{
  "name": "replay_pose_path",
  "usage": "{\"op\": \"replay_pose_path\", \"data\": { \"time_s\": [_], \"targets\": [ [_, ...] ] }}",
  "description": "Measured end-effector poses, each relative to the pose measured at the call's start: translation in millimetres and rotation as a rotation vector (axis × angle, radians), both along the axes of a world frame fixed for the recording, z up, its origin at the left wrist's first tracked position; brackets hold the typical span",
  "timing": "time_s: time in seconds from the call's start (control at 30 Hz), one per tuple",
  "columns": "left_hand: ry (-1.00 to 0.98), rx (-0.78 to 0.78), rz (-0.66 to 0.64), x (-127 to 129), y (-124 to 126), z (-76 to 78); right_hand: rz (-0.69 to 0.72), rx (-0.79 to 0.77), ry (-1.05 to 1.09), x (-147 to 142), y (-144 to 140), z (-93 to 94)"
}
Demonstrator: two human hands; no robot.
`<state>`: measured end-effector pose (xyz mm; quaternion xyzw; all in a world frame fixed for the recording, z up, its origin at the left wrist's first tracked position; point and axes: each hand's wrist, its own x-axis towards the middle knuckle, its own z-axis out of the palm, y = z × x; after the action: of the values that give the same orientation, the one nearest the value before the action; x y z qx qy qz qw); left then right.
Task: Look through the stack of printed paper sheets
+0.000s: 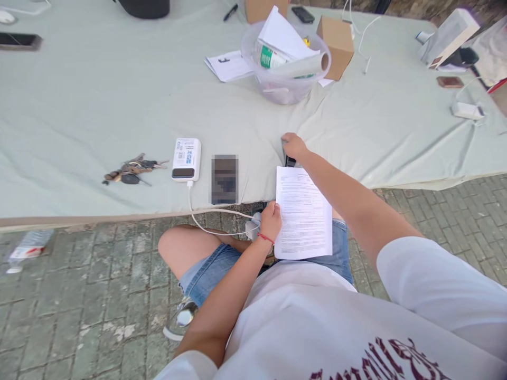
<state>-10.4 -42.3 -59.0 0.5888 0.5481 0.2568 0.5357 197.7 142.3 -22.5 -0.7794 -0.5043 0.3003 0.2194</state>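
My left hand [271,221] grips the left edge of a printed sheet of paper [303,221], tilted above my lap by the table's front edge. A red string bracelet is on that wrist. At the top of the sheet, my right hand [294,146] is closed over a black stapler [290,161]. The fingers hide much of it, and its lower end meets the paper's top edge. Left of the sheet lies a blurred-out dark rectangle [224,179]. A white power bank [186,159] with a plugged-in white cable [206,229] lies further left, beside a bunch of keys [132,170].
On the cloth-covered table [99,95], a clear plastic basin [287,92] holds papers, a bottle and a roll. Behind it are a cardboard box [335,47] and a phone [303,14]. A white box [449,39] stands far right. A plastic bottle [31,245] lies on the paving.
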Motion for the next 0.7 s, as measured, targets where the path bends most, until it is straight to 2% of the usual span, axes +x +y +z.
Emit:
{"op": "replay_pose_path", "data": {
  "time_s": [0.23, 0.43, 0.57, 0.7],
  "targets": [
    [0.083, -0.012, -0.047, -2, -7, 1.1, 0.004, -0.041, 0.049, -13, -14, 6.4],
    [0.099, -0.019, -0.054, -4, -12, 5.2, -0.003, -0.039, 0.018, -18, -15, 6.5],
    [0.098, -0.014, -0.060, -1, -10, 4.5, 0.034, -0.043, -0.069, -24, -18, 2.2],
    [0.110, 0.004, -0.068, 2, -11, 1.1, 0.096, 0.023, -0.203, -30, -26, -5.4]
  ]
}}
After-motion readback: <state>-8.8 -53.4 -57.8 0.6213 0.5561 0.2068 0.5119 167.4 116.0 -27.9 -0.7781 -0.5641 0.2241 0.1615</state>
